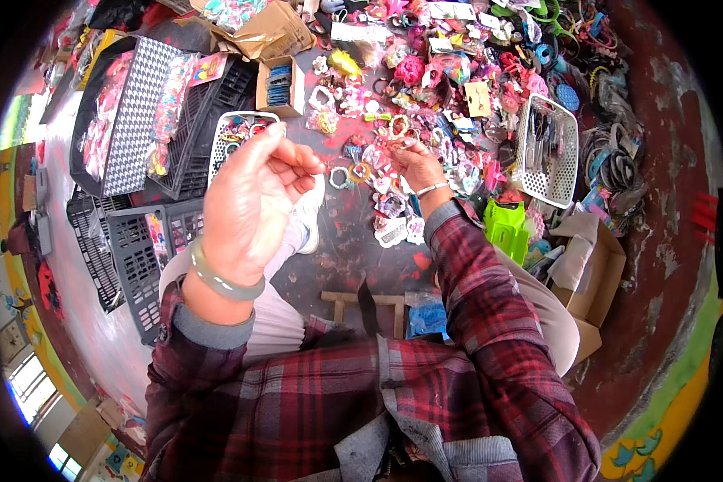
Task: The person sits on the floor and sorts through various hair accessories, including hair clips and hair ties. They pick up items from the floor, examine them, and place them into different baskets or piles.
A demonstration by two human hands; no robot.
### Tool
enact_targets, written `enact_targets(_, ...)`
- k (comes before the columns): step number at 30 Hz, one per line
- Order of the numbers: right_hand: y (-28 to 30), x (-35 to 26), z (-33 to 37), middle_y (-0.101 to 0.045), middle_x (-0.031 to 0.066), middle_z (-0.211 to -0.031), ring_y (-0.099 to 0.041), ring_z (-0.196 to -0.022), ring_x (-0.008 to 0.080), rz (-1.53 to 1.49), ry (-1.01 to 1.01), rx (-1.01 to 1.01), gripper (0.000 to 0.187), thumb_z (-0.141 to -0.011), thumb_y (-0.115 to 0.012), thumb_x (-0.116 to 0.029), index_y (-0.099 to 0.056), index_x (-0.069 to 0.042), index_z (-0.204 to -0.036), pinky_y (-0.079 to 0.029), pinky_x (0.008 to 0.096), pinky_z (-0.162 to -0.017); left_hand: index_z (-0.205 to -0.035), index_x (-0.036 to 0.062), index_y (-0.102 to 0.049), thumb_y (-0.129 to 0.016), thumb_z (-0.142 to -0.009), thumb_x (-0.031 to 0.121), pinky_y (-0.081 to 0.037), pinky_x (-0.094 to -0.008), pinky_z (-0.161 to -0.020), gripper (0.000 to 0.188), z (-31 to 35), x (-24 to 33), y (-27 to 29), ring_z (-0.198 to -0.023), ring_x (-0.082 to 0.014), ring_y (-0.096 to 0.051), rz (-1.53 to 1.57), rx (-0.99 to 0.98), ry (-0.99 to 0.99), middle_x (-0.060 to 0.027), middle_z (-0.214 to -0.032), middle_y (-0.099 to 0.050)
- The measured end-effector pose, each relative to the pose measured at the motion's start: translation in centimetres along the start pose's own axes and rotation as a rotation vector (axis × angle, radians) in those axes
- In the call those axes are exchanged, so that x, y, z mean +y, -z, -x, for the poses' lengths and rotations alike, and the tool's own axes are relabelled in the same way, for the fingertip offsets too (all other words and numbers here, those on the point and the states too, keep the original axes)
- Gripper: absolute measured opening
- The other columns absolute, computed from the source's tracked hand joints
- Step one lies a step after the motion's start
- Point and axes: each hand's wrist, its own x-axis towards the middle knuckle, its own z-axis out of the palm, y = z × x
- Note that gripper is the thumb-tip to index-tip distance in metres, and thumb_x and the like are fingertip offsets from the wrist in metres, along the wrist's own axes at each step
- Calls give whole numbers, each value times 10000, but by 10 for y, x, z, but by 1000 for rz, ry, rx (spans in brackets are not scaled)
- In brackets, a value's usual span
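My left hand (257, 189) is raised in front of the small white basket (214, 153). Its fingers are loosely curled, the thumb stands apart from them, and nothing shows in it. On the right, my right hand (420, 167) reaches to the near edge of a big heap of hair accessories (410, 72). Its fingertips are pressed together beside a pale ring-shaped hair tie (399, 126); what they hold, if anything, is hidden. Between the hands, a pale scrunchie (340, 177) and a brownish hair tie (359, 172) lie on the dark floor.
A white perforated basket (548, 150) with thin items stands right of the heap, above a bright green plastic piece (505, 229) and an open cardboard box (598, 281). To the left are dark plastic crates (136, 241), a houndstooth box (142, 112) and a small carton (279, 84).
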Motion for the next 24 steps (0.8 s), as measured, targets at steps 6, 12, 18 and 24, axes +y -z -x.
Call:
enact_targets(6, -30, -14, 1, -588, 138, -1049, -589, -957, 240, -183, 64, -286, 37, -798, -593, -58, -600, -26, -781, -496, 307, -817, -734, 44, -557, -506, -880, 235, -430, -294, -699, 246, -9, -23, 6, -738, -182, -579, -37, 30, 71, -106, -766, -612)
enact_targets(12, -65, -30, 12, -591, 146, -1014, -592, -952, 287, -241, 84, -567, 137, -774, -634, -101, -578, -11, -859, -506, 363, -823, -876, 31, -568, -528, -869, 203, -423, -294, -764, 177, -15, -28, 16, -846, -173, -574, -195, 50, 30, -90, -875, -609)
enact_targets(18, -105, -12, 22, -613, 155, -939, -624, -872, 246, -133, -73, -648, 189, -800, -569, -105, -549, 15, -946, -525, 345, -755, -1169, -34, -458, -644, -791, 142, -430, -277, -814, 458, -30, -56, 26, -959, -132, -532, -893, -17, -288, -134, -1113, -527)
enact_targets(24, -141, 7, 47, -626, 64, -884, -624, -761, 142, -95, -163, -540, 181, -836, -585, -119, -581, -13, -982, -519, 267, -699, -1160, -21, -469, -555, -867, 185, -446, -226, -749, 369, -50, -77, 44, -896, -101, -540, -645, 74, -166, -68, -1006, -562)
